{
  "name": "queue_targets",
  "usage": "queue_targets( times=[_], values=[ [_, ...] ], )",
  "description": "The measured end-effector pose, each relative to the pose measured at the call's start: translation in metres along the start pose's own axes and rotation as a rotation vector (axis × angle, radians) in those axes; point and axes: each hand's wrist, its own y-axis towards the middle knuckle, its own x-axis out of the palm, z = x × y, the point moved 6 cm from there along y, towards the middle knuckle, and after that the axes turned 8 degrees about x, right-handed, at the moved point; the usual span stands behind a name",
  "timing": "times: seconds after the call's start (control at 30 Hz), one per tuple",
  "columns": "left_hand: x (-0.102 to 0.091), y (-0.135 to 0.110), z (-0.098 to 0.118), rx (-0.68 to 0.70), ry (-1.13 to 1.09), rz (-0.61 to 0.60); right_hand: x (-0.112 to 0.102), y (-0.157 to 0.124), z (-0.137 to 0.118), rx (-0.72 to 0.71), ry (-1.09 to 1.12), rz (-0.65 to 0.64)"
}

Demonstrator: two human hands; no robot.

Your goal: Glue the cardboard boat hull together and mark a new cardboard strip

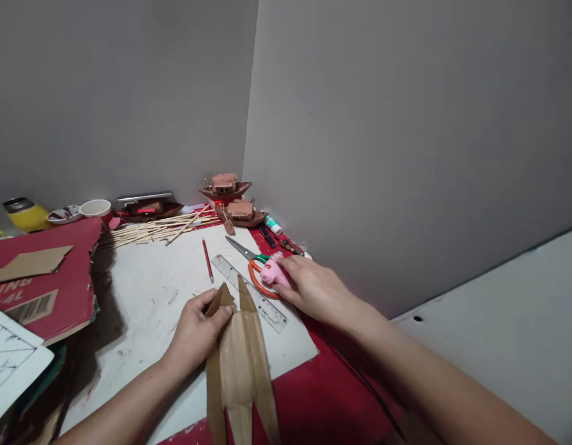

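cardboard cutout (238, 364) cropped at bottom, pink tool (270, 272) partly hidden

The widest passage runs over the white paper sheet (142, 296), between the torn red cardboard panel (77, 290) on the left and the slim red pencil (207, 261). The loose bundle of pale wooden sticks (147, 233) bars its far side, with brown model boats (242, 213) toward the far corner. Right of the pencil, the transparent flat ruler (272, 312) and orange-and-green-handled metal scissors (242, 248) crowd the way. Near right, open red tabletop (309, 402) separates the pointed brown cardboard piece (237, 364) from a thin black cable (369, 392).
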Motion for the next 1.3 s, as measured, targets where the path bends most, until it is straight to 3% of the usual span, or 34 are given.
queue_targets(
  times=[0.13, 0.27, 0.33, 0.43, 0.5, 0.57, 0.63, 0.73, 1.07, 1.3],
  values=[
    [0.001, -0.001, 0.001, 0.003, -0.017, 0.009, 0.013, 0.003, -0.004, 0.062, -0.07, -0.055],
    [0.001, -0.002, 0.002, 0.006, -0.043, 0.026, 0.014, 0.002, 0.008, 0.105, -0.076, -0.02],
    [0.0, -0.003, 0.002, 0.012, -0.06, 0.043, 0.003, 0.002, 0.02, 0.168, 0.078, 0.043],
    [-0.002, -0.003, 0.004, 0.02, -0.065, 0.067, -0.024, -0.004, 0.031, 0.191, 0.515, 0.14],
    [-0.002, -0.003, 0.004, 0.021, -0.058, 0.082, -0.038, -0.012, 0.03, 0.175, 0.766, 0.128],
    [-0.003, -0.003, 0.005, 0.022, -0.046, 0.087, -0.038, -0.021, 0.02, 0.16, 0.96, -0.02],
    [-0.002, -0.004, 0.005, 0.034, -0.03, 0.079, -0.024, -0.032, 0.007, 0.2, 1.069, -0.23],
    [-0.001, -0.004, 0.005, 0.066, 0.004, 0.066, -0.003, -0.046, -0.006, 0.26, 1.099, -0.358],
    [0.001, -0.004, 0.001, 0.049, 0.023, 0.035, 0.0, -0.041, -0.035, -0.09, 0.886, -0.303],
    [0.002, -0.002, 0.005, 0.088, 0.039, 0.019, 0.001, -0.039, -0.043, -0.199, 1.037, -0.31]
  ],
)
